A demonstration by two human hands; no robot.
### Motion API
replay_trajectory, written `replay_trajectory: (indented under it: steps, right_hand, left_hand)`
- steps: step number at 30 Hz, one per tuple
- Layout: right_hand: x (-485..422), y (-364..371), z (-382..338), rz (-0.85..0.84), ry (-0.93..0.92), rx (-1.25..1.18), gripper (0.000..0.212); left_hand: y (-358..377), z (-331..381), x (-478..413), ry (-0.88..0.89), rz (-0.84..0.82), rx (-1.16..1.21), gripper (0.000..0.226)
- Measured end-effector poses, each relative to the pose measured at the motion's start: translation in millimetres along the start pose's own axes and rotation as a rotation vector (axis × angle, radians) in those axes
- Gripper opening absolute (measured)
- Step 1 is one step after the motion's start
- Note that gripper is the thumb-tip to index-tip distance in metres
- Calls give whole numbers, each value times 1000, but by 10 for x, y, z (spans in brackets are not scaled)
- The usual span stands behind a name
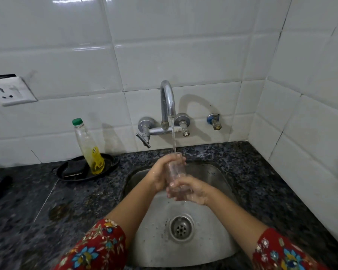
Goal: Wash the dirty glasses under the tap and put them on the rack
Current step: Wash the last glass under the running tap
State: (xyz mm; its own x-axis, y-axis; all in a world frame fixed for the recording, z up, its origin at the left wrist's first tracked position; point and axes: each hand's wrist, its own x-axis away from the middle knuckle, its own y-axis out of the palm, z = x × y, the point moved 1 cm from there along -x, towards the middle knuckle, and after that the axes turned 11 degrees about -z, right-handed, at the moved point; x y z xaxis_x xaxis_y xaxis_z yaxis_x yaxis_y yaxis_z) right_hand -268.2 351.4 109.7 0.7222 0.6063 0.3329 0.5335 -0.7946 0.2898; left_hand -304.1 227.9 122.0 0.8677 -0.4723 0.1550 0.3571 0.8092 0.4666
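A clear drinking glass [176, 170] is held upright over the steel sink [219, 178], right under the running stream from the chrome tap [167, 102]. Water falls into its open top. My left hand [161, 172] grips the glass around its upper part, fingers curled over the rim area. My right hand [191, 190] wraps around its base from the right. No rack is in view.
A dish-soap bottle [89, 149] with a green cap stands on a black tray [70, 174] left of the sink, beside a dark scrubber. Dark speckled granite counter [261, 172] surrounds the sink. White tiled walls stand behind and on the right. The drain [181, 228] lies below my hands.
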Motion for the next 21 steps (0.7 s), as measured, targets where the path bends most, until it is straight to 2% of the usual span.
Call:
replay_trajectory:
  steps: [1, 2, 5, 6, 9, 11, 14, 17, 18, 21]
  right_hand:
    - [33, -8, -9, -64, 13, -36, 21]
    - [23, -13, 1, -59, 13, -29, 22]
    - [-45, 22, 53, 214, -39, 138, 23]
    - [-46, 45, 58, 197, -44, 111, 21]
    - [58, 34, 9, -37, 29, -138, 21]
    - [83, -16, -49, -3, 61, -112, 33]
    - [5, -102, -139, 255, 25, 99, 50]
    - [-132, -120, -244, 484, 0, 553, 86]
    - [-168, -75, -298, 527, 2, 726, 89]
    - [-255, 79, -523, 586, 11, 1034, 74]
  left_hand:
    - [-27, 16, 20, 0, -48, 32, 21]
    - [-63, 4, 11, 24, -45, 28, 17]
    - [-60, -34, -8, 99, 81, -91, 18]
    - [-53, -36, -11, 95, 61, -104, 22]
    - [-76, -15, 34, 27, -71, -81, 28]
    - [-159, -48, 40, 74, 13, -119, 31]
    - [-261, -213, 78, 101, 285, -106, 41]
    - [-251, -423, 135, -41, 341, -64, 55]
    - [-243, -462, 139, -81, 330, -11, 61]
    - [-241, -460, 111, -156, 318, 181, 74]
